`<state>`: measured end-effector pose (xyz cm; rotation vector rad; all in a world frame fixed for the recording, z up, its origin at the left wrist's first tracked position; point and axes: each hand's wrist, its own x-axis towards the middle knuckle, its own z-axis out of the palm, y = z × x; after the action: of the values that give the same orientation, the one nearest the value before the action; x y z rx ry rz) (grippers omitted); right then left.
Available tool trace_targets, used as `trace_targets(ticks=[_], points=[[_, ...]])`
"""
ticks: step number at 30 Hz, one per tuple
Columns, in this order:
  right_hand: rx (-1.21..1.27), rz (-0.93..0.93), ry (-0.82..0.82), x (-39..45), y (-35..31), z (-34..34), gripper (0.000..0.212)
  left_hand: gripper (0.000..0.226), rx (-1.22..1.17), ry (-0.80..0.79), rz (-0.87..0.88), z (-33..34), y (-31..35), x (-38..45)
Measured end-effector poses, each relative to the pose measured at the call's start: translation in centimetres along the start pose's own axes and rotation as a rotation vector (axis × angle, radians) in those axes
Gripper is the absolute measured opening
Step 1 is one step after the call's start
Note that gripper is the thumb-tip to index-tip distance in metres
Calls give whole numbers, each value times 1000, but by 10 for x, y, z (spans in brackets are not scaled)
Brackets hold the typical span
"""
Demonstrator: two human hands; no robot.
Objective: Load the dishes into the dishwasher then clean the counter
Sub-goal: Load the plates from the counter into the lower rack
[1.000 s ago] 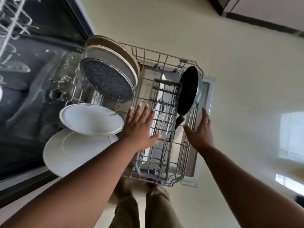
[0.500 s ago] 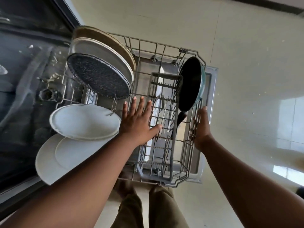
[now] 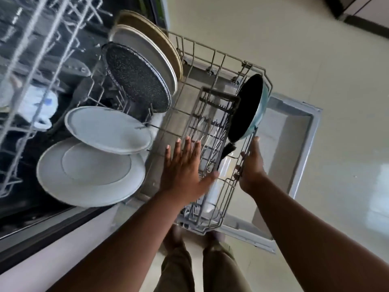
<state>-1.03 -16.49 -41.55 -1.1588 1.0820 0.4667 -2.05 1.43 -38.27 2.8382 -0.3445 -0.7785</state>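
Lower rack (image 3: pixel 221 60): plates (image 3: pixel 90 173) and pan (image 3: pixel 248 108) loaded; right hand (image 3: pixel 251 165) gripped on its rim, left hand (image 3: pixel 183 171) spread flat. Worktop cleaning outstanding.

I see a glossy cream tile floor (image 3: pixel 315 49) — bright light patch (image 3: pixel 376 186) at right. Dark cabinet base (image 3: pixel 357 9) top-right corner, w/ pale fronts.

The dish rack (image 3: pixel 212 60) is grey coated wire. At ten o'clock, the speckled plate (image 3: pixel 136 77) looks matt and grainy; the white plates (image 3: pixel 107 129) smooth, the floor (image 3: pixel 294 39) glossy.
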Motion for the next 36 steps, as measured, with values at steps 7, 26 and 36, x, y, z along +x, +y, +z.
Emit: trace_targets(ticks=[7,26,36], points=[[-87,14,-110,11,0,63,76,93,-54,14,-57,-3,-40,-19],[-124,-24,-347,16,-7,219,50,91,1,99,-153,-19,-113,-27],[-278,-62,-373,5,-24,315,64,94,79,138,-210,-34,-148,-28]])
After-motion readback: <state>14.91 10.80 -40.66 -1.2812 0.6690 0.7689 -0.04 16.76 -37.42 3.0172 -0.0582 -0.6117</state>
